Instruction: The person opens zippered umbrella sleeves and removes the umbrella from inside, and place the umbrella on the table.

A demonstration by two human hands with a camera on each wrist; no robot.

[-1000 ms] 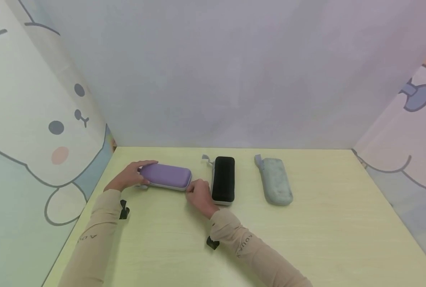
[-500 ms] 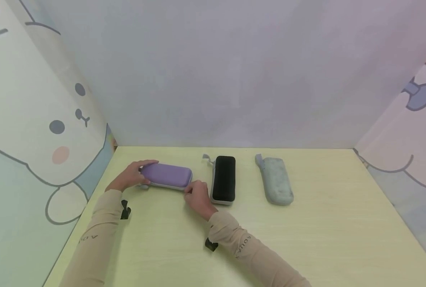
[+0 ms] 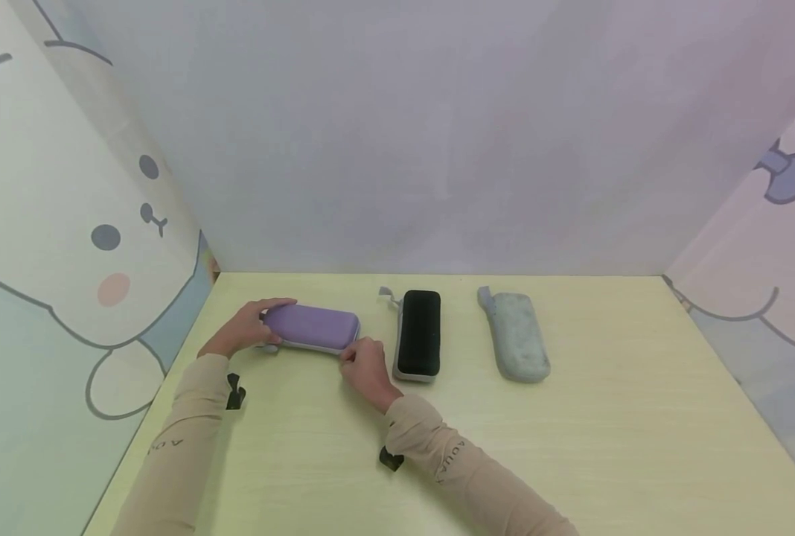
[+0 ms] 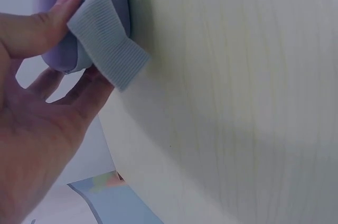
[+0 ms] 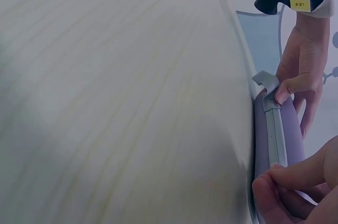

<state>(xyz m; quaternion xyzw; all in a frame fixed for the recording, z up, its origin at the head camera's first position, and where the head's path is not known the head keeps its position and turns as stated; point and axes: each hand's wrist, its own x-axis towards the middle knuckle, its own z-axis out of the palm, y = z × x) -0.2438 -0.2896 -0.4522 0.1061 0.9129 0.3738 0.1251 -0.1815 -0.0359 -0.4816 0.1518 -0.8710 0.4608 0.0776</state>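
The right hand [image 3: 368,371] is pinching the near seam [image 5: 275,138] of the purple case [image 3: 312,326], having just slid slightly left, so work there is seemingly advancing, while the left hand [image 3: 242,327] is holding the left end on the table [image 3: 612,417].

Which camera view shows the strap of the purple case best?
The left wrist view: the strap is large there, its ribs plain. The right wrist view shows it smaller, bent, beside the left hand; the head view shows only a small grey piece.
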